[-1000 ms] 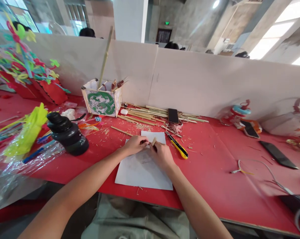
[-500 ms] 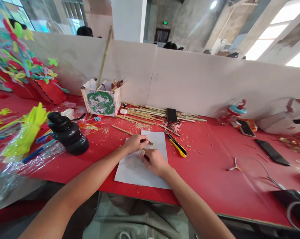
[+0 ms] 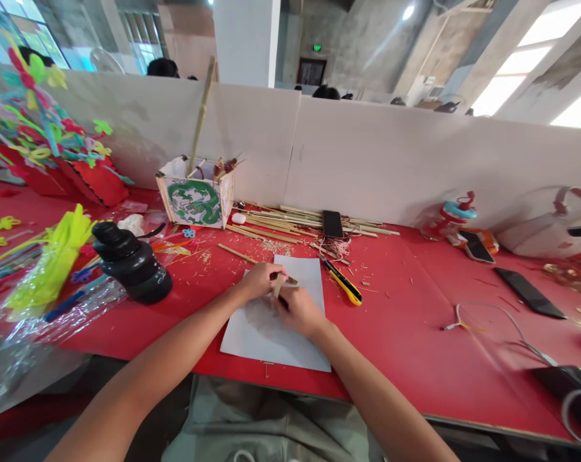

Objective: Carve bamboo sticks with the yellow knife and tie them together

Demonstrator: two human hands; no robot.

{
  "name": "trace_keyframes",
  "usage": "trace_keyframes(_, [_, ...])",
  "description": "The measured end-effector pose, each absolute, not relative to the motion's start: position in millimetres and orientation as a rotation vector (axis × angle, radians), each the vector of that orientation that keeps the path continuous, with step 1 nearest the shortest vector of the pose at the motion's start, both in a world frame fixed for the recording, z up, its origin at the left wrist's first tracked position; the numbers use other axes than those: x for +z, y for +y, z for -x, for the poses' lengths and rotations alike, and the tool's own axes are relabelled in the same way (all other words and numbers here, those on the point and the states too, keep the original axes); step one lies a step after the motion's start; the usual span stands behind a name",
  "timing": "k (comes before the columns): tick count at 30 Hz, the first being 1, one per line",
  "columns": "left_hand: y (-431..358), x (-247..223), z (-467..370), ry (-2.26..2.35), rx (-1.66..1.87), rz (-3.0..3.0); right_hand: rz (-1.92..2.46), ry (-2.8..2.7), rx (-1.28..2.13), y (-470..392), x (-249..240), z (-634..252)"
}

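A thin bamboo stick (image 3: 236, 253) runs under my left hand (image 3: 260, 281), its darker end showing past the fingertips. That hand's fingers are closed on the stick, over the upper part of a white paper sheet (image 3: 251, 333). My right hand (image 3: 300, 309) is closed just below and to the right, pinching a short, pale, flat strip (image 3: 279, 284) that stands up close to the stick. Whether strip and stick touch, I cannot tell. A yellow and black utility knife (image 3: 342, 281) lies right of the paper.
Bamboo sticks (image 3: 271, 221) and shavings lie behind the paper, near a black phone (image 3: 332, 224). A dragon-painted box (image 3: 194, 200) stands at the back. To the left is a black bottle (image 3: 131, 263); to the right are a cable (image 3: 506, 321) and a dark flat object (image 3: 529, 292).
The pale strip in my right hand has risen and tilted upright, showing more of its length nearer the stick. My left hand stays almost in place.
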State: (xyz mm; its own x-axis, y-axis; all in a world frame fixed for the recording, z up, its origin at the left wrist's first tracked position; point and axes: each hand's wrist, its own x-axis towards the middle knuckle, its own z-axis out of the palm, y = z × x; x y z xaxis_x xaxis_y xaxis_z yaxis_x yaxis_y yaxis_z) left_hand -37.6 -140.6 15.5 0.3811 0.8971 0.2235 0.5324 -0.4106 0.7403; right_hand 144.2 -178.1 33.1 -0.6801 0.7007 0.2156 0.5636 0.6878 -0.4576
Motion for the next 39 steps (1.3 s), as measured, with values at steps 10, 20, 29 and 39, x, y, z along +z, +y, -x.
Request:
trace_keyframes(10, [-138.8,13.8,36.7,1.273,0.834,-2.057,0.811,-2.614,0.536,-182.6,35.3,-142.4])
trace_keyframes(20, [-136.8,12.5,37.1,1.287,0.81,-2.103,0.973,-2.567,0.469,-176.3,36.7,-143.8])
trace_keyframes(29, [-138.0,11.2,36.0,1.266,0.813,-2.129,1.274,-2.306,0.438,-161.5,33.7,-158.3])
trace_keyframes(39, [-234.7,92.0,119.1,1.966,2.862,-1.81,1.059,-2.466,0.428,-175.0,36.1,-165.3])
